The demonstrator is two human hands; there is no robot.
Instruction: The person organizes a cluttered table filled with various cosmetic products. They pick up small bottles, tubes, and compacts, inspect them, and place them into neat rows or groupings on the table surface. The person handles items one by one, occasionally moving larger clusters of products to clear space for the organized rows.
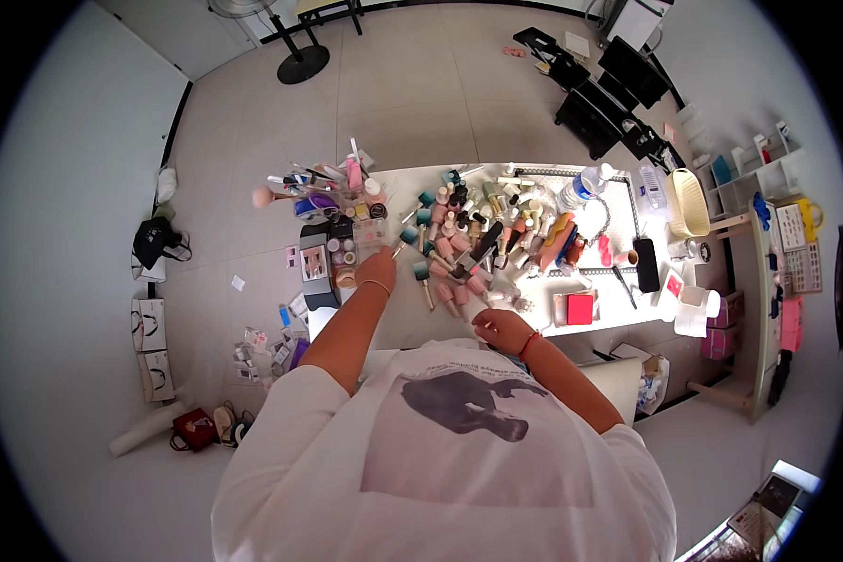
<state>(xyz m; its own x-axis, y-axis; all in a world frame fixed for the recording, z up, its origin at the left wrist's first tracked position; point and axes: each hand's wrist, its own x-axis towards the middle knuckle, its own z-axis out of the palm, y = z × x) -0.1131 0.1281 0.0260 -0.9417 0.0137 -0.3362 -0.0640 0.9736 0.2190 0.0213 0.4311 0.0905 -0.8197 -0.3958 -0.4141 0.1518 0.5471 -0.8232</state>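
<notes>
My left hand is at the left part of the table, with its fingers closed at the thin end of a small brush with a teal head. More teal-headed brushes lie beside it, one with a pale handle pointing toward me. My right hand rests by the table's front edge, fingers loosely curled and apart, nothing visible in them. Just beyond it lie pink bottles with pale caps. A heap of similar small bottles in pink, white and black covers the middle.
Left of the heap stand a makeup organiser and upright brushes. To the right are a metal-edged tray, a water bottle, a black phone, a red square case and a yellow basket. Small packages litter the floor.
</notes>
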